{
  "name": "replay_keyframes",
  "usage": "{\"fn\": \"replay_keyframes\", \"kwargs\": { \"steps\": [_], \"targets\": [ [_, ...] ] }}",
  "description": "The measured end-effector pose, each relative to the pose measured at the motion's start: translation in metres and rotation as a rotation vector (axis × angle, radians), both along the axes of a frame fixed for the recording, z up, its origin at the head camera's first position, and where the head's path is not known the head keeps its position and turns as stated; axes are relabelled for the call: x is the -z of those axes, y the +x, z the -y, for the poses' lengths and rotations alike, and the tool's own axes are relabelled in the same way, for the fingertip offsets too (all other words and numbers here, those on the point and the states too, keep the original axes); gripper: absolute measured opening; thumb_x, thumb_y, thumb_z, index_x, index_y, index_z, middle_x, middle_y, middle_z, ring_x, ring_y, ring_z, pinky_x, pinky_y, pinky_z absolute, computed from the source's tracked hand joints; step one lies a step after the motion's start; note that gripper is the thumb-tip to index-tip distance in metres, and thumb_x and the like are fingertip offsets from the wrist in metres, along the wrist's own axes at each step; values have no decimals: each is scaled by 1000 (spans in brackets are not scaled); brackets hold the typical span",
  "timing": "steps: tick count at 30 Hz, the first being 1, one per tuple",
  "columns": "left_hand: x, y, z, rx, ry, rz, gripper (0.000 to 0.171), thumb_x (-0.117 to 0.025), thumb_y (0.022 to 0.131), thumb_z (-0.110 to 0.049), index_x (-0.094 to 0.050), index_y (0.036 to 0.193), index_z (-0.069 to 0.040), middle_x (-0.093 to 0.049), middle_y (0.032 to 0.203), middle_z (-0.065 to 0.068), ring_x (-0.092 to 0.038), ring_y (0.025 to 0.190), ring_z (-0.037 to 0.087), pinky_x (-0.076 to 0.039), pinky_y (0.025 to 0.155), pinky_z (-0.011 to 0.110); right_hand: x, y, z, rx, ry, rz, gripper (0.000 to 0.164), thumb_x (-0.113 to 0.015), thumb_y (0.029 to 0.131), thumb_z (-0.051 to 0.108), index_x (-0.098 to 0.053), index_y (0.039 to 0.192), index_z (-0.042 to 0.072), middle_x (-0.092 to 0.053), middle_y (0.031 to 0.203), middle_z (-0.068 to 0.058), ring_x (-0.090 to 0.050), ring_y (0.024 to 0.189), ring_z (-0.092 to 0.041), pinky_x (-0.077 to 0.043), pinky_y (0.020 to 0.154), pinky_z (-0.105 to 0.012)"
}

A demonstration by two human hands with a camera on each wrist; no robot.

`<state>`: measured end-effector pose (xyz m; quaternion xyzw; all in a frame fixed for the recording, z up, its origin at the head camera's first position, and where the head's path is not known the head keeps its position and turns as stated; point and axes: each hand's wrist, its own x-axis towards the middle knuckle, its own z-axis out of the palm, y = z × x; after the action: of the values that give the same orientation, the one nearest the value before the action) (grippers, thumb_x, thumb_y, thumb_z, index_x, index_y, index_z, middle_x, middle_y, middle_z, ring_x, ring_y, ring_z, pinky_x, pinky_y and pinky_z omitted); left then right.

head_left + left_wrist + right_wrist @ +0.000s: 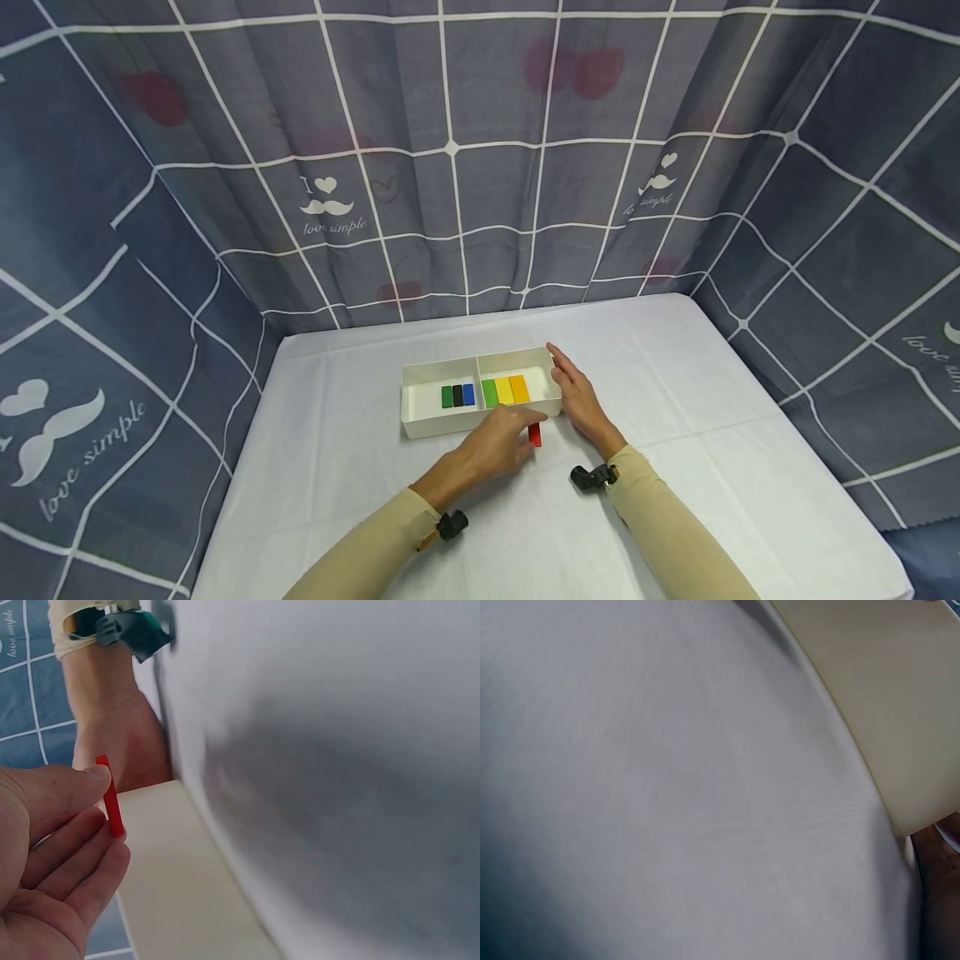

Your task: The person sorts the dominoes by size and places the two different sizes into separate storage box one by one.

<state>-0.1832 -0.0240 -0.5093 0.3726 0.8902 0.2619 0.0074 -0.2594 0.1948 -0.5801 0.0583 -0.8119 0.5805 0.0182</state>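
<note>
Between thumb and fingers, my left hand (pixel 491 443) pinches a thin red block (pixel 535 434) just in front of the white box. The left wrist view shows this red block (pixel 110 796) held on edge near the fingertips. My right hand (pixel 583 402) lies against the right end of the white two-compartment box (pixel 442 427), its fingers extended along the outer wall. In the box's left compartment sit a green block (pixel 447 397), a black block (pixel 457 396) and a blue block (pixel 468 394). Its right compartment holds a light green block (pixel 490 393), a yellow block (pixel 504 390) and an orange-yellow block (pixel 519 388).
A white cloth (pixel 337 492) covers the table under the box. Dark checked curtains (pixel 495 192) hang behind and on both sides. Each wrist carries a black camera, such as the right one (pixel 592 477).
</note>
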Motion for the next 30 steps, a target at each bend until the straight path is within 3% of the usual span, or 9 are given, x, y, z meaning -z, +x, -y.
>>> {"fn": "replay_keyframes", "kwargs": {
  "steps": [3, 10, 15, 19, 26, 30],
  "targets": [
    [-4, -3, 1, 3, 10, -22, 46, -83, 93, 1, -74, 138, -3, -80, 130, 9, -77, 121, 18, -61, 107, 31, -1, 0, 0, -7, -9, -5, 53, -44, 119, 25, -39, 172, 23, -41, 175, -17, -36, 164, -38, -27, 135, -58],
    [-13, -9, 6, -9, 15, -59, 45, -85, 93, -1, -75, 137, -1, -81, 128, 12, -78, 118, 22, -62, 106, 34, -39, 16, 7, -27, -7, 40, 54, -44, 118, 12, -37, 171, 8, -37, 174, -24, -32, 164, -43, -25, 135, -59],
    [-17, -11, 9, -12, 5, -63, 45, -85, 93, -1, -75, 136, -2, -81, 127, 12, -78, 120, 24, -61, 107, 35, -41, 19, 8, -23, -15, 26, 53, -44, 118, 11, -38, 171, 7, -37, 174, -24, -31, 164, -44, -24, 135, -61],
    [-18, -12, 12, -18, 5, -67, 46, -85, 92, 1, -75, 137, -2, -81, 127, 12, -78, 121, 25, -61, 108, 36, -38, 17, 7, -30, -10, 29, 53, -44, 118, 11, -38, 171, 7, -38, 174, -24, -33, 163, -44, -26, 135, -60],
    [-25, -15, 19, -51, 18, -71, 47, -87, 90, 1, -76, 136, -1, -81, 129, 11, -76, 123, 25, -62, 107, 38, -7, 1, 2, -15, -12, 17, 54, -40, 120, 16, -34, 173, 12, -34, 176, -22, -30, 165, -42, -21, 137, -58],
    [-29, -17, 24, -77, 31, -69, 47, -88, 90, 1, -76, 135, -1, -82, 124, 10, -77, 120, 23, -62, 107, 38, -1, -1, 1, -10, -14, -7, 53, -43, 119, 19, -37, 172, 16, -36, 176, -20, -30, 165, -40, -22, 137, -58]
  ]
}}
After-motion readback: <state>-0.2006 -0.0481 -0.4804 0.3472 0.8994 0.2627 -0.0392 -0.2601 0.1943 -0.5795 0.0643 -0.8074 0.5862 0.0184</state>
